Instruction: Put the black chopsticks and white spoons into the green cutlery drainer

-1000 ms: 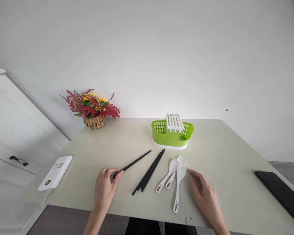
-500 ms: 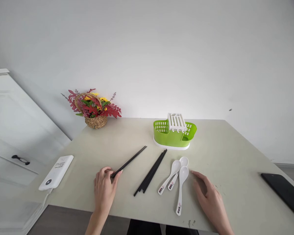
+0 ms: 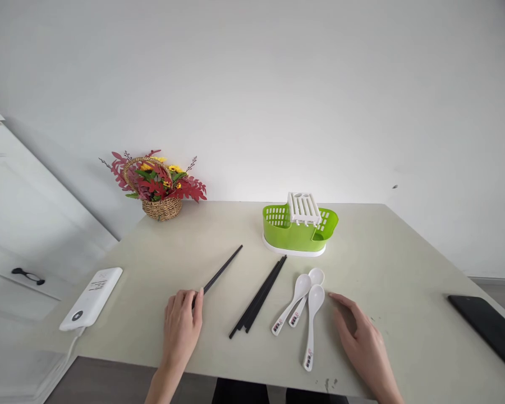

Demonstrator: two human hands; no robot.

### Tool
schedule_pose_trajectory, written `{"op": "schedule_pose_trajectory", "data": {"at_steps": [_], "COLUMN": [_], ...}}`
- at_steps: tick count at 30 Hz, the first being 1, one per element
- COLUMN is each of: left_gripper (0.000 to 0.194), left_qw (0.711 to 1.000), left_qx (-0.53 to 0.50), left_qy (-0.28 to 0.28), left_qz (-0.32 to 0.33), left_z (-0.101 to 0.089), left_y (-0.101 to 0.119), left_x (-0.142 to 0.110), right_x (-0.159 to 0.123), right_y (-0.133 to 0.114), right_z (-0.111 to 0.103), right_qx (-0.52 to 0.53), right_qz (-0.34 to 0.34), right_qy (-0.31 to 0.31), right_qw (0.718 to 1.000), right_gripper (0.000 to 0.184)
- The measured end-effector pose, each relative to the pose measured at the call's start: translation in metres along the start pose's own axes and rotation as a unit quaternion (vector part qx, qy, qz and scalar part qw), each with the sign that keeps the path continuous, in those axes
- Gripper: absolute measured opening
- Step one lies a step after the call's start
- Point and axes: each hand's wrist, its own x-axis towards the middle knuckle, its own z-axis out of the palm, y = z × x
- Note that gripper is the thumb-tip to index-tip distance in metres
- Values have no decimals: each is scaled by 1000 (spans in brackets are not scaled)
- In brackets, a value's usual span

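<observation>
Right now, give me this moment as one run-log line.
left hand: grip on black chopsticks, count unclear | right hand: open beside white spoons | chopstick bunch: between hands | green caddy: beyond spoons

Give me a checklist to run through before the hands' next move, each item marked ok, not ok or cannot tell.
1. Left hand has hold of a black chopstick: ok, gripped near its closer end.
2. Only one chopstick in that grip: cannot tell; the fingers hide the near end.
3. Right hand free: ok, nothing visible in it; it is beside the spoons.
4. White spoons separated from one another: not ok, they overlap at the bowls.
5. Chopstick bundle clear of the spoons: ok, there is a gap between them.
6. Green caddy upright: ok.
</observation>
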Motion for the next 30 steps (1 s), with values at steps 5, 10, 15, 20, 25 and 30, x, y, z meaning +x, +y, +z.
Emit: {"op": "schedule_pose_trajectory", "data": {"at_steps": [5,10,15,20,25,30], "left_gripper": [43,45,46,49,48,47], "left_qw": [995,987,972,953,943,935], "left_qx": [-76,-118,-186,-257,-302,-333], "left_qy": [-17,-31,-37,-59,-59,-63], "left_qz": [-56,-102,-137,-148,-122,-101], "left_z": [-4,-7,-12,-19,-27,-27], "left_y": [1,4,6,13,27,44], "left_x": [3,2,-2,-7,-19,-42], "right_x": [1,0,0,1,-1,-9], "right_y": [-1,-1,0,2,-1,-42], "right_z": [0,-1,-1,-1,-3,-8], "right_qx": [-3,-10,-6,-4,11,84], "right_qz": [-5,5,-9,-5,-11,-61], "right_qy": [6,-4,0,-3,44,56], "right_qw": [1000,1000,1000,1000,999,993], "right_gripper": [42,43,41,40,39,39]}}
